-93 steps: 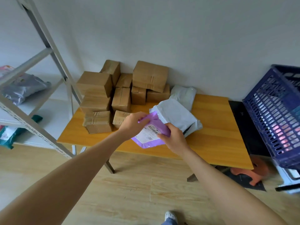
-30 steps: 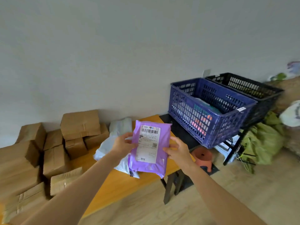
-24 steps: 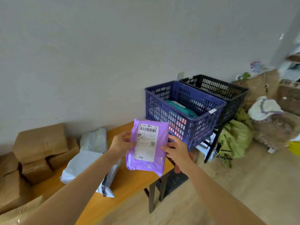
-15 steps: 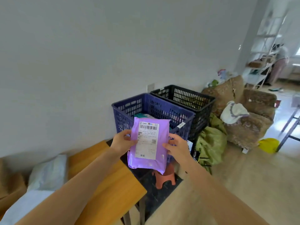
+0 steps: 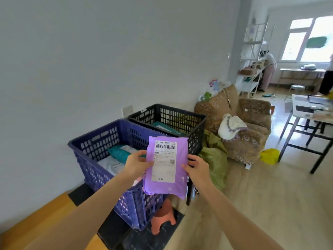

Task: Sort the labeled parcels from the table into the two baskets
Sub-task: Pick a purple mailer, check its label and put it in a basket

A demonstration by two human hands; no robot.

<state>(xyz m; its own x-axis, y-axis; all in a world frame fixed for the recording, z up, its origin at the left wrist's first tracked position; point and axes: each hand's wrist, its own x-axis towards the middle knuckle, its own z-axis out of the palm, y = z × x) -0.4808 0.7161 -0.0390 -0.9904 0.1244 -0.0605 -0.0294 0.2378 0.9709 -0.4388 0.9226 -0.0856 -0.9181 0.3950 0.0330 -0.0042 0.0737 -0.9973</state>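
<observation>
Although the blue basket (image 5: 90, 170) already holds a teal mailer (image 5: 119, 153) lying on a pale printed mailer (image 5: 111, 164), the sorting looks only partly done. The black basket (image 5: 180, 112), just beyond the blue basket's far end, shows one teal parcel (image 5: 162, 126) through its open top; what else it holds is hidden. Of the wooden table (image 5: 45, 219), near the blue basket's closer end, only a corner is in view, so how many parcels wait there cannot be told.

A purple parcel (image 5: 165, 186) is in neither basket yet. It is held upright in the air over the blue basket's near right corner, with its white shipping label (image 5: 164, 161) turned toward the wearer. The left hand (image 5: 135, 164) grips the parcel's left edge, thumb on the front and fingers curled behind. The right hand (image 5: 197, 168) clasps the right edge the same way. The label's print is too small to read with confidence, so which basket it belongs in is open. Dropping it in is the step at hand.
</observation>
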